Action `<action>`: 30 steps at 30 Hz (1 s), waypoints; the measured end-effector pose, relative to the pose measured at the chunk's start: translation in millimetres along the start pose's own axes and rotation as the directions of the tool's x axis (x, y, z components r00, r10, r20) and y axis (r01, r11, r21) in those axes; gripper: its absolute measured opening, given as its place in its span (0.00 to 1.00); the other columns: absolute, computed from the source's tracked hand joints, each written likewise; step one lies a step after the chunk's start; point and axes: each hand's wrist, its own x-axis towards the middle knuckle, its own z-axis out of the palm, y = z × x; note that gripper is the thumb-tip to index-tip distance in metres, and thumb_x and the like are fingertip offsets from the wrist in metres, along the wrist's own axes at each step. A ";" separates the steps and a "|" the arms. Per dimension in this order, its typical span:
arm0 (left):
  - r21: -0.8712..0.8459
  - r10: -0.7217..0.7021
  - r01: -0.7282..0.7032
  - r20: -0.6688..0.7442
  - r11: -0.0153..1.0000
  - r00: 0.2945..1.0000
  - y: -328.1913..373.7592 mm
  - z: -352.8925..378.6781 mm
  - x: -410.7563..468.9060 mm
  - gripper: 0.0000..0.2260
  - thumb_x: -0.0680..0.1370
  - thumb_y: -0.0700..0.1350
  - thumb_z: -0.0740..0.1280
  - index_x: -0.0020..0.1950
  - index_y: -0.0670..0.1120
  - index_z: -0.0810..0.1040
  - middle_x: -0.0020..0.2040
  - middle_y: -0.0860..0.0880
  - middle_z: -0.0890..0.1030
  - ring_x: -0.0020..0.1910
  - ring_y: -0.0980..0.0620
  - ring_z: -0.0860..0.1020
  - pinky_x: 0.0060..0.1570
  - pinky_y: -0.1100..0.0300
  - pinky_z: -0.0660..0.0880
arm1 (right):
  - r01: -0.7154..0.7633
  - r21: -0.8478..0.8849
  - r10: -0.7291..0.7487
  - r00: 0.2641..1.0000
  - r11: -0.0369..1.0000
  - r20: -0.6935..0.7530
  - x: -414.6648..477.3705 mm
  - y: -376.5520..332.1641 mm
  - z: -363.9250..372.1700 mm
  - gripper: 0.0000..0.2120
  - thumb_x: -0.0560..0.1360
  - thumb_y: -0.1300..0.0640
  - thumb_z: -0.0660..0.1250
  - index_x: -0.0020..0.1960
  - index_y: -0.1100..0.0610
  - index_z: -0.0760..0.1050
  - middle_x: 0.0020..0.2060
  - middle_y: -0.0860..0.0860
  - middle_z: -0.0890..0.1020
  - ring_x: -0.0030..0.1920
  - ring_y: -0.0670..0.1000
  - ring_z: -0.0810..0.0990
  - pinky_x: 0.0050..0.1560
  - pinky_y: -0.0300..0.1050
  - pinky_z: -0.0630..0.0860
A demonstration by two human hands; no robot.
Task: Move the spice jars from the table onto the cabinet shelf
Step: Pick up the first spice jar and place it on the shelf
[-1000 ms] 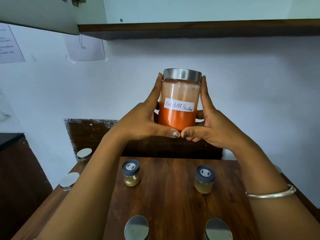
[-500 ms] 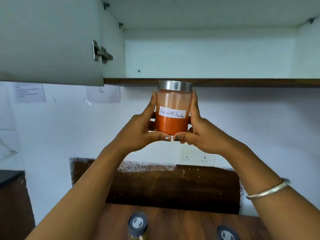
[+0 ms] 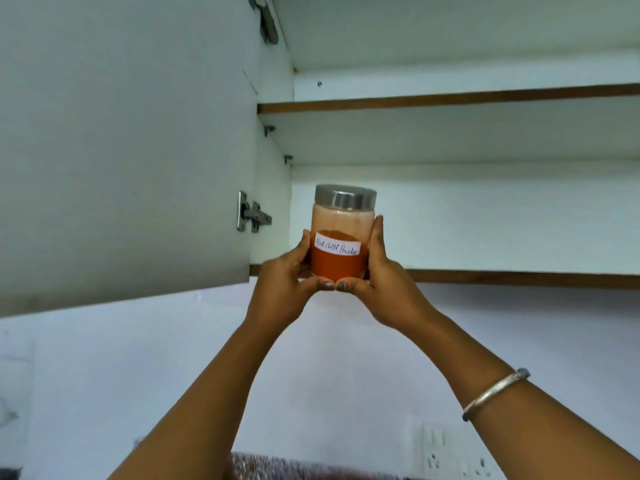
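Head view. Carrying stage, not placed yet: holding red chilli powder jar [image 3: 341, 237] upright in front of the lowest cabinet shelf [image 3: 519, 278], base about level with the shelf's front edge, near the open cabinet door [image 3: 121, 150]. Cannot tell whether over the board or short of it. No jars visible on either shelf; table out of frame, so no count of what's left. Clamped between left hand [image 3: 284, 282] and right hand [image 3: 384, 282] on opposite sides, with thumbs tip to tip under the base and fingers up the glass. Both arms stretched up; bangle [image 3: 495, 393] on right wrist.
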 end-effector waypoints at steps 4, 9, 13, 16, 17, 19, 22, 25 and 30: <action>0.072 -0.023 0.026 -0.048 0.997 0.999 -28.1 2.6 20.7 0.32 0.73 0.46 0.70 0.74 0.47 0.62 0.64 0.46 0.77 0.59 0.48 0.78 0.60 0.56 0.73 | -0.046 -0.143 0.045 0.999 0.989 -0.007 36.0 13.4 24.4 0.44 0.76 0.43 0.61 0.75 0.50 0.31 0.70 0.52 0.69 0.63 0.55 0.75 0.61 0.50 0.74; 0.166 -0.001 0.034 -0.196 0.986 0.981 -54.7 9.5 30.2 0.24 0.75 0.49 0.69 0.69 0.46 0.71 0.59 0.46 0.80 0.52 0.48 0.80 0.55 0.56 0.76 | -0.070 -0.331 0.038 0.994 0.941 -0.104 56.7 25.3 47.3 0.36 0.77 0.39 0.55 0.77 0.49 0.40 0.64 0.51 0.76 0.62 0.56 0.74 0.67 0.52 0.69; 0.224 0.033 0.028 -0.261 0.974 0.965 -69.9 10.8 32.6 0.22 0.75 0.49 0.69 0.66 0.44 0.74 0.55 0.46 0.82 0.48 0.48 0.80 0.50 0.58 0.76 | -0.071 -0.555 0.019 0.995 0.829 -0.099 57.6 17.5 55.3 0.31 0.80 0.40 0.47 0.77 0.51 0.42 0.57 0.47 0.80 0.59 0.52 0.76 0.71 0.53 0.55; 0.438 0.041 0.080 -0.261 0.895 0.965 -73.2 19.4 28.7 0.22 0.79 0.49 0.63 0.71 0.43 0.68 0.58 0.45 0.80 0.55 0.45 0.77 0.58 0.51 0.72 | -0.108 -0.653 0.068 0.994 0.749 -0.085 57.3 12.4 62.2 0.32 0.79 0.39 0.44 0.77 0.52 0.39 0.58 0.48 0.79 0.62 0.54 0.75 0.72 0.61 0.51; 0.542 0.064 0.098 -0.273 0.835 0.960 -75.0 23.3 26.4 0.21 0.79 0.47 0.61 0.70 0.41 0.68 0.56 0.44 0.80 0.56 0.43 0.78 0.58 0.48 0.72 | -0.116 -0.688 0.084 0.993 0.716 -0.080 57.0 10.7 65.9 0.33 0.79 0.38 0.42 0.77 0.53 0.37 0.61 0.49 0.77 0.65 0.55 0.72 0.72 0.64 0.48; 0.620 0.093 0.115 -0.293 0.776 0.951 -79.2 31.5 21.6 0.23 0.74 0.47 0.61 0.66 0.37 0.72 0.52 0.41 0.82 0.52 0.39 0.80 0.49 0.44 0.76 | -0.131 -0.729 0.105 0.991 0.672 -0.081 56.3 8.3 74.7 0.37 0.77 0.35 0.40 0.77 0.55 0.35 0.68 0.49 0.72 0.69 0.58 0.67 0.70 0.68 0.43; 0.623 0.071 0.126 -0.282 0.772 0.957 -87.0 35.9 20.4 0.28 0.73 0.53 0.57 0.67 0.36 0.69 0.55 0.40 0.81 0.53 0.39 0.80 0.47 0.45 0.77 | -0.135 -0.745 0.103 0.991 0.653 -0.088 59.3 5.7 87.4 0.38 0.77 0.35 0.40 0.76 0.58 0.35 0.69 0.51 0.70 0.69 0.60 0.66 0.70 0.69 0.45; 0.640 0.056 0.118 -0.244 0.759 0.968 -95.0 33.1 21.3 0.30 0.74 0.53 0.52 0.69 0.35 0.67 0.58 0.38 0.78 0.57 0.38 0.77 0.52 0.46 0.76 | -0.108 -0.775 0.054 0.994 0.622 -0.096 62.6 4.4 93.8 0.36 0.78 0.37 0.43 0.77 0.59 0.42 0.67 0.53 0.71 0.67 0.62 0.68 0.69 0.66 0.52; 0.649 0.012 0.085 -0.143 0.756 0.990 -91.5 25.1 21.9 0.30 0.79 0.46 0.56 0.76 0.36 0.49 0.72 0.38 0.62 0.71 0.39 0.62 0.67 0.50 0.65 | -0.138 -0.790 0.039 0.989 0.597 -0.143 64.1 5.7 99.3 0.35 0.76 0.34 0.46 0.76 0.54 0.52 0.65 0.54 0.73 0.63 0.64 0.71 0.66 0.65 0.58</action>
